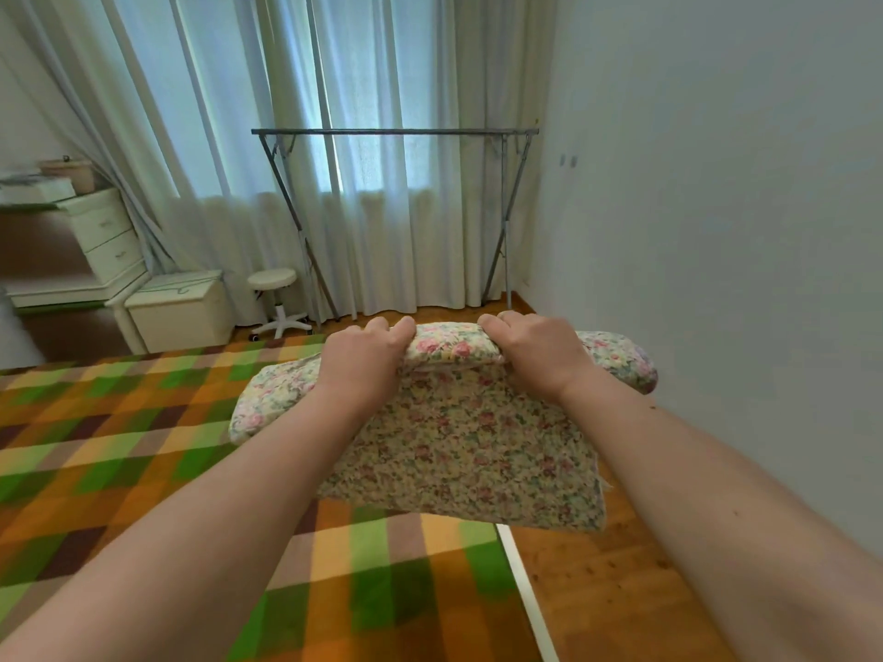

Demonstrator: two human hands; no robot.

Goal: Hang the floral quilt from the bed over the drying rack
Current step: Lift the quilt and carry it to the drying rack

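Both forearms extend over the bed [119,446]; left hand [365,358] and right hand [530,351], fingers curled tight, grip the folded floral quilt [458,451] aloft, facing the bare drying rack [394,131] well beyond.

Soft daylight pours through the sheer curtains [363,183] at upper centre, glowing cool and blue-white where the window sits behind them. The room is evenly bright, no harsh glare. The white wall [716,207] on the right falls off to grey. Shadows stay faint. Wide-angle bending pulls the frame's edges, stretching both forearms. The checked bedspread [119,446] at lower left smears with motion blur; the centre stays fairly sharp.
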